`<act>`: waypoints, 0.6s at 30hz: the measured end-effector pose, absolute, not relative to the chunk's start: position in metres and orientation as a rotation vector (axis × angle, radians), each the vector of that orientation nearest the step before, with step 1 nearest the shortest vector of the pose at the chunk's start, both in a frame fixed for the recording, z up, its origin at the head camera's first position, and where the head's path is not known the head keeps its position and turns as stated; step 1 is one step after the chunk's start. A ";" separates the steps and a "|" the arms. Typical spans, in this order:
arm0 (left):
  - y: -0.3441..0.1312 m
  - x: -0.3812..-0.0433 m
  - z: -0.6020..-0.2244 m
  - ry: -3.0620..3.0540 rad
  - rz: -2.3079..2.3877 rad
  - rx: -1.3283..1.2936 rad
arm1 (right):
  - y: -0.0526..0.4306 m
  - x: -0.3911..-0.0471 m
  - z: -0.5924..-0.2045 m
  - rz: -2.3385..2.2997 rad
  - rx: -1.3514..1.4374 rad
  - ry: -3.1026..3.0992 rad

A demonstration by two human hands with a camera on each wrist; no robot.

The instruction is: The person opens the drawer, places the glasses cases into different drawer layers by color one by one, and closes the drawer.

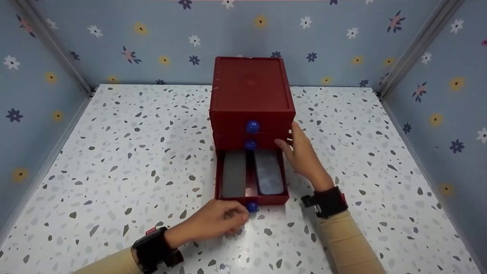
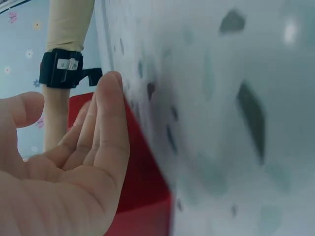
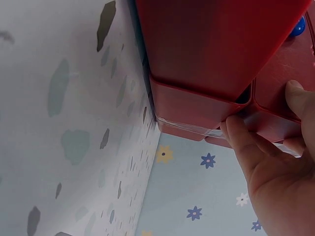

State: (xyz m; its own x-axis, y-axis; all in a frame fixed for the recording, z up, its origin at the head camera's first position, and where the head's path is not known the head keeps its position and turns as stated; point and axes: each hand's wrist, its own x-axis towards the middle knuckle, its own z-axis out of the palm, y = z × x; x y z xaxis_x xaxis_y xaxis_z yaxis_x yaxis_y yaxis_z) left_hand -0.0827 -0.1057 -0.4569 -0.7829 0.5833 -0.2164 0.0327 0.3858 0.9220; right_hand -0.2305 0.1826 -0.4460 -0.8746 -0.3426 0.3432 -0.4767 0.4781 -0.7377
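Observation:
A red drawer unit point(image 1: 251, 85) with blue ball knobs stands on the speckled table. Its bottom drawer point(image 1: 281, 200) is pulled out. Inside lie a dull grey oblong block point(image 1: 233, 174) on the left and a glossy blue-grey oblong point(image 1: 269, 172) with rounded corners on the right; I cannot tell their kind. My left hand point(image 1: 215, 219) is beside the bottom drawer's blue knob point(image 1: 252, 206); in the left wrist view its thumb stands apart from the fingers, with nothing between. My right hand point(image 3: 280, 172) touches the unit's right side with extended fingers, its thumb on the front face.
Flower-patterned panels point(image 1: 171, 42) rise behind the unit and along both sides of the table point(image 1: 152, 133). The unit's back is close to the rear panel. Clear tape point(image 3: 189, 129) runs along the unit's side.

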 end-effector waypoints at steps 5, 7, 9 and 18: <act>-0.104 -0.084 -0.461 1.960 1.489 0.354 | 0.183 -0.231 -0.447 1.365 0.731 -2.554; -0.103 -0.086 -0.462 1.889 1.523 0.308 | 0.183 -0.231 -0.448 1.368 0.726 -2.558; -0.102 -0.087 -0.463 1.824 1.548 0.274 | 0.183 -0.232 -0.448 1.370 0.720 -2.568; -0.090 -0.087 -0.470 1.655 1.645 0.108 | 0.182 -0.231 -0.447 1.360 0.718 -2.586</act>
